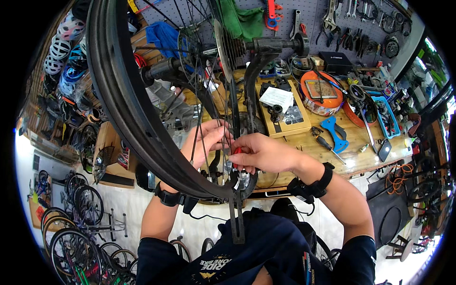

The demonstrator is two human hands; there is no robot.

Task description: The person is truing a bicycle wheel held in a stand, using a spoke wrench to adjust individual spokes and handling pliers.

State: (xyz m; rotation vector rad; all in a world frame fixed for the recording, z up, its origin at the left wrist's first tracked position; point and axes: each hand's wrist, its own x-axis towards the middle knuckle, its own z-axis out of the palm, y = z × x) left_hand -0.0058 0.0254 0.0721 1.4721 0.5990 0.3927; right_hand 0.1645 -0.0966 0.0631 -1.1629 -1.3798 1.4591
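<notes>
A bicycle wheel with a black rim [142,124] stands upright in a black truing stand [260,65], its cassette [237,46] at the hub. My left hand [205,141] reaches in among the spokes, with thumb and fingers pinched together at a spoke [225,142]. Directly to its right, my right hand [266,153] grips a small red tool, apparently a spoke wrench [237,153], near the lower part of the rim. Spokes partly cover the left fingers. The right hand's own fingers hide much of the tool.
On the wooden bench [304,147] lie a cardboard tray [294,126] of parts, a blue-handled tool [336,135], a screwdriver [328,148] and an orange round container [320,102]. Hand tools hang on the pegboard [313,19]. Helmets [61,47] and bicycles [71,237] fill the left side.
</notes>
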